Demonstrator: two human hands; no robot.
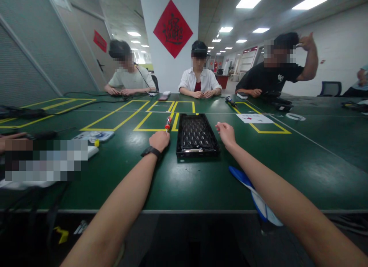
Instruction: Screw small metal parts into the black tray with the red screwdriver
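Note:
A black rectangular tray (198, 153) with rows of shiny shapes inside lies flat on the green table in front of me. To its left, my left hand (160, 140), with a black band at the wrist, is closed at the shaft end of a screwdriver (168, 123). The screwdriver's red and clear handle points away from me. Just off the tray's right side is my right hand (226, 134), its fingers curled and pressed together. Whatever those fingers hold, if anything, is too small to make out.
Yellow tape outlines mark the table (201, 190). A blue and white object (255, 194) lies under my right forearm at the front edge. Paper (254, 118) and a white ring (295, 117) are on the right. Several people sit around the table; another person's hand shows at far left.

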